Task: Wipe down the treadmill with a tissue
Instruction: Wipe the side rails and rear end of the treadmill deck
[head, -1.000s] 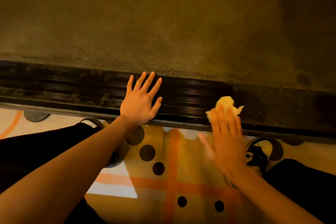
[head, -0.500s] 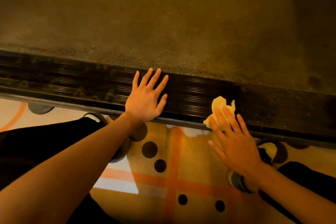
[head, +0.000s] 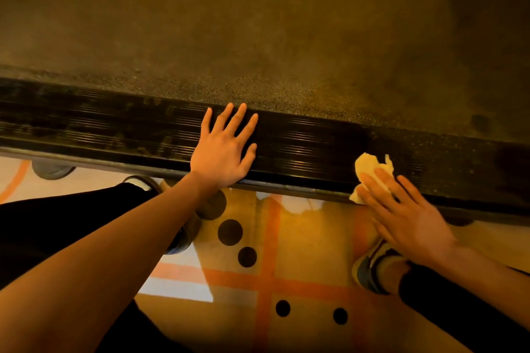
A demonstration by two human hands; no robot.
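Note:
The treadmill's dark belt (head: pixel 258 31) fills the upper half of the head view. Its black ribbed side rail (head: pixel 100 135) runs across the middle. My left hand (head: pixel 223 152) lies flat on the rail with fingers spread. A crumpled pale tissue (head: pixel 370 167) sits on the rail at the right. My right hand (head: pixel 401 215) presses straight fingers onto the tissue's near part, its palm hanging off the rail's near edge.
The floor (head: pixel 301 238) below the rail has orange lines and dark dots. My shoes (head: pixel 370 269) and black trouser legs (head: pixel 57 223) stand close to the rail. A round treadmill foot (head: pixel 51 170) shows at the left under the rail.
My right hand has slid the tissue a little to the right along the rail, with its wrist swinging out to the right. My left hand has stayed flat on the rail.

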